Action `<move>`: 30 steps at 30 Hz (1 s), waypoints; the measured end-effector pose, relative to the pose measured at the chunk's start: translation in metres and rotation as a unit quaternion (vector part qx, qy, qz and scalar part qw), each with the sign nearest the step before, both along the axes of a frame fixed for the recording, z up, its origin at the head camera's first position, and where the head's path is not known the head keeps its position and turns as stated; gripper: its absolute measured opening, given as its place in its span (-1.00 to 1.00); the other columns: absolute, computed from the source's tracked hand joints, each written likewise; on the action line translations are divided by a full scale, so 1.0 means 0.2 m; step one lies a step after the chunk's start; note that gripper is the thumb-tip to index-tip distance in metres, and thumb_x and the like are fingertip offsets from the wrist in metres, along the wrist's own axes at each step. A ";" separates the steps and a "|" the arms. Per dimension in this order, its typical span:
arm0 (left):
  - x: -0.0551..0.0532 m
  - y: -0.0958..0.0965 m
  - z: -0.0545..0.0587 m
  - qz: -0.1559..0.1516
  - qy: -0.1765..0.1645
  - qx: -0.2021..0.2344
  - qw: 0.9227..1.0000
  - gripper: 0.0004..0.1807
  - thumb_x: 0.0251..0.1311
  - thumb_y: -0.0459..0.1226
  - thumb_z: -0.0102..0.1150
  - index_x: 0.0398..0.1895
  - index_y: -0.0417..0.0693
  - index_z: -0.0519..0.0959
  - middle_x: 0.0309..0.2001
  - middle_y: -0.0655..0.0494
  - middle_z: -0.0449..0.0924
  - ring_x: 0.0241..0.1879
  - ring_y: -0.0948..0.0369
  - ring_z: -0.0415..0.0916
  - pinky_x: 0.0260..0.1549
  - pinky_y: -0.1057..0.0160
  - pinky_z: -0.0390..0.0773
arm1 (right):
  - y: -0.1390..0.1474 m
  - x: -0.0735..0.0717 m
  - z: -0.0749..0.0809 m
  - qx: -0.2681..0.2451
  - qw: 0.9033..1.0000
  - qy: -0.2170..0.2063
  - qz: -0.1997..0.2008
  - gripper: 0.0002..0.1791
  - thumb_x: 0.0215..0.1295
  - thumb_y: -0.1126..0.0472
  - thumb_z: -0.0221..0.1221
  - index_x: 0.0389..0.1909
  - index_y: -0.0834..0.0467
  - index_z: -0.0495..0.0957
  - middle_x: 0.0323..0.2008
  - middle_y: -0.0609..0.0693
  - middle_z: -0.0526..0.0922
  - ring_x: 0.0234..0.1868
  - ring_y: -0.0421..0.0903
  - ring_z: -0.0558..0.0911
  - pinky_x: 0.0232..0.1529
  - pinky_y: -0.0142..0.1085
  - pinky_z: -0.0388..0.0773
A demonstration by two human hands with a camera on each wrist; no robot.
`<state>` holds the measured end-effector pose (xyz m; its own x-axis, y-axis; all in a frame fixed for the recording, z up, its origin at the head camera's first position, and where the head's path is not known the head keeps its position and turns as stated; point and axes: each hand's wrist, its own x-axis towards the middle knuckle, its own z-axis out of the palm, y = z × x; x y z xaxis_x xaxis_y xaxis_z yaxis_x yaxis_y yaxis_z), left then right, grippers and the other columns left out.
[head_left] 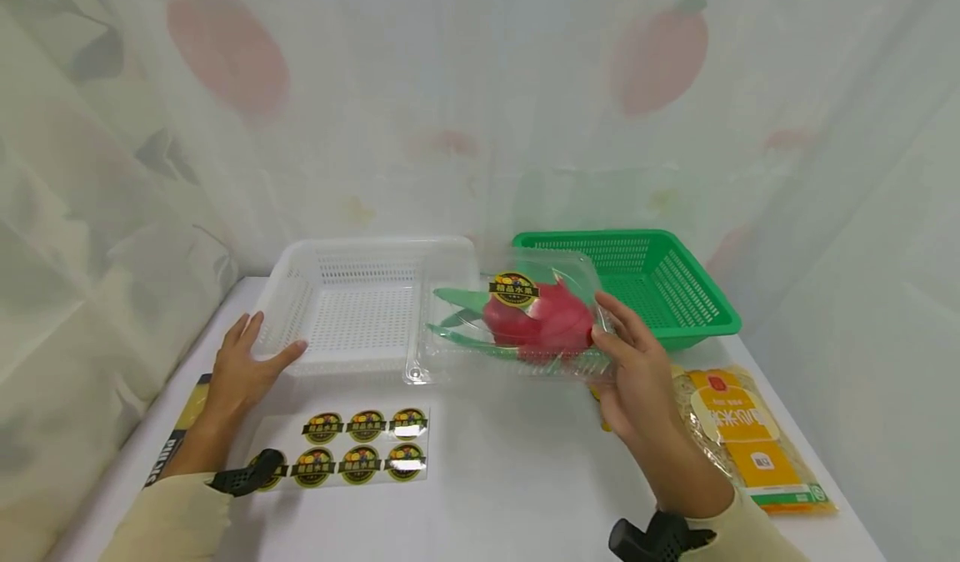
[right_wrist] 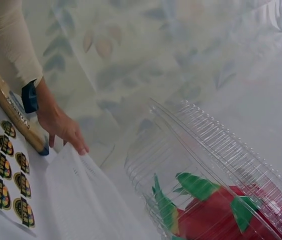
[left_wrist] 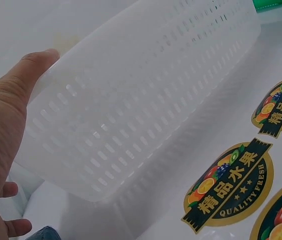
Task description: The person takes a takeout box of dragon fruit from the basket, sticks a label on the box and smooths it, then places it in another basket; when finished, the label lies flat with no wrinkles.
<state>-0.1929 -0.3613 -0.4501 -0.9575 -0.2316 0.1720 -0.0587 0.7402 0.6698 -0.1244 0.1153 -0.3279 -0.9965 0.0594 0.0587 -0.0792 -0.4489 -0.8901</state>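
Note:
My right hand [head_left: 637, 370] grips the right end of a clear plastic clamshell box [head_left: 450, 362], raised over the table. Inside lies a red dragon fruit [head_left: 555, 316] with green tips, also visible in the right wrist view. A round black-and-gold fruit sticker [head_left: 513, 290] is on the lid. At the near left corner of a white slotted basket [head_left: 367, 362], my left hand [head_left: 243, 370] rests with fingers spread. In the left wrist view its thumb [left_wrist: 33, 67] lies straight along the basket's rim. The box overlaps the basket's right part in the head view.
Behind the box stands a green basket [head_left: 675, 328]. A sheet of round stickers [head_left: 341, 483] lies at the front left. To the right is a yellow-labelled food packet [head_left: 750, 437]; another packet [head_left: 176, 429] is partly under the left arm. Patterned curtains [head_left: 450, 87] enclose the table.

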 end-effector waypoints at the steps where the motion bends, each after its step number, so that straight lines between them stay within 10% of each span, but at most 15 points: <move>1: 0.00 0.00 0.00 -0.001 0.000 0.001 1.000 0.10 0.15 0.19 0.20 0.53 -0.18 -0.13 0.49 -0.26 -0.28 0.38 -0.35 -0.26 0.13 -0.45 -0.07 | -0.01 -0.02 0.01 -0.001 1.000 -0.002 -0.003 -0.51 0.48 0.36 -0.08 0.40 0.16 0.24 0.36 0.04 0.13 0.26 0.09 0.29 0.07 -0.07 0.47; 30: 0.00 0.01 0.00 0.005 -0.003 -0.003 1.000 0.09 0.15 0.19 0.19 0.53 -0.17 -0.13 0.49 -0.26 -0.27 0.39 -0.33 -0.25 0.15 -0.43 -0.07 | -0.58 -0.49 0.02 0.030 0.999 -0.027 -0.006 -0.58 0.39 0.35 0.05 0.19 -0.07 0.53 0.32 0.00 0.19 0.19 0.12 0.37 -0.04 0.16 0.47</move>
